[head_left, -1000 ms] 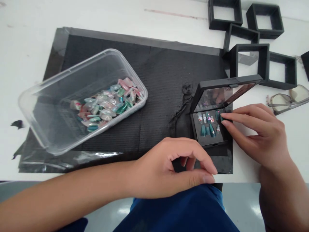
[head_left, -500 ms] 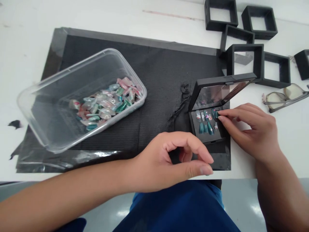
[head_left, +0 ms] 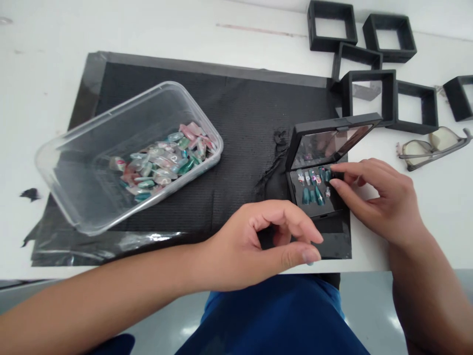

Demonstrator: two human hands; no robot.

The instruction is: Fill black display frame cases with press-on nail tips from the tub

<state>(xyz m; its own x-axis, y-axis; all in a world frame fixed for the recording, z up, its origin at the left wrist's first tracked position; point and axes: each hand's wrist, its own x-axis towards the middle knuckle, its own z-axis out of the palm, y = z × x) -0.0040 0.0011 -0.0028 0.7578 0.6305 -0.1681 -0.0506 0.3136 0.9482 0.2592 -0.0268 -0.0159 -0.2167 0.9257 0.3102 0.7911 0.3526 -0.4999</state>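
A hinged black display case (head_left: 318,212) stands with its clear-windowed lid (head_left: 332,135) tilted up. Rows of press-on nails (head_left: 312,195), mostly dark green and some with gems, lie on its black base. Beside the end of the upper row is my right hand (head_left: 380,197), thumb and index finger slightly apart around a dark green nail (head_left: 327,175). My left hand (head_left: 273,241) hovers in front of the case, fingers curled with a gap between thumb and index tip. A small bluish spot shows under its thumb tip; I cannot make out what it is.
A clear plastic tub (head_left: 88,128) of mixed loose nails (head_left: 162,162) sits on a black plastic sheet (head_left: 244,113). Several black square frames (head_left: 369,96) stand at the back right, near a pair of glasses (head_left: 430,148). The table edge runs below my hands.
My right thumb and index finger have spread a little at the dark green nail, which stays in the upper row. My left hand holds nearly the same pose. The view has shifted slightly.
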